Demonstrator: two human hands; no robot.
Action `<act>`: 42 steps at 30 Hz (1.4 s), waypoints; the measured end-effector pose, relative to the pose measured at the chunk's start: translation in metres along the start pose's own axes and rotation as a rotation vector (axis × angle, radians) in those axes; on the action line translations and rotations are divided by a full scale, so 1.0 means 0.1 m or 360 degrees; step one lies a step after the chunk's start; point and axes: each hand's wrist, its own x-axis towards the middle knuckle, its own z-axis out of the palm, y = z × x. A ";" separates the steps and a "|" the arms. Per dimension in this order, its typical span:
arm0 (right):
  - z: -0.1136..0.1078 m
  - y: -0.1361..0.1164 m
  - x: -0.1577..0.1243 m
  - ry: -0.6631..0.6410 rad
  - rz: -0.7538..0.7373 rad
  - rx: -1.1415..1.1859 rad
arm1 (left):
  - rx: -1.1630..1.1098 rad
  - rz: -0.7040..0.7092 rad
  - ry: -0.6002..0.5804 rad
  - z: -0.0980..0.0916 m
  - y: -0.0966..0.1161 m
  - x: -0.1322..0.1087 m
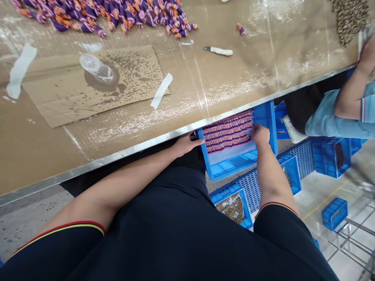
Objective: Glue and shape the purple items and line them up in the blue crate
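A blue plastic crate (pixel 234 156) stands below the table edge, with tight rows of purple, pink and orange pieces (pixel 227 130) laid across its far half. My right hand (pixel 260 134) reaches into it, fingertips on the nearest rows. I cannot tell whether those fingers hold a piece. My left hand (pixel 186 143) is at the crate's left corner, just under the steel table edge (pixel 137 142), and its fingers partly hide the rim there. Loose purple-and-orange pieces (pixel 102 15) lie heaped on the tabletop, out of reach of both hands.
The tabletop holds a cardboard sheet (pixel 88 86), a clear plastic cup (pixel 98 69), a utility knife (pixel 218 50), tape strips (pixel 161 90) and brown granules (pixel 350 19). A co-worker's arm (pixel 348 97) is at right. Blue crates (pixel 331 156) stand on the floor beside a metal rack (pixel 351 238).
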 end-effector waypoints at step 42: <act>-0.04 -0.01 0.03 -0.0086 0.0027 -0.0079 | -0.0002 -0.0004 -0.0013 0.00 0.01 -0.02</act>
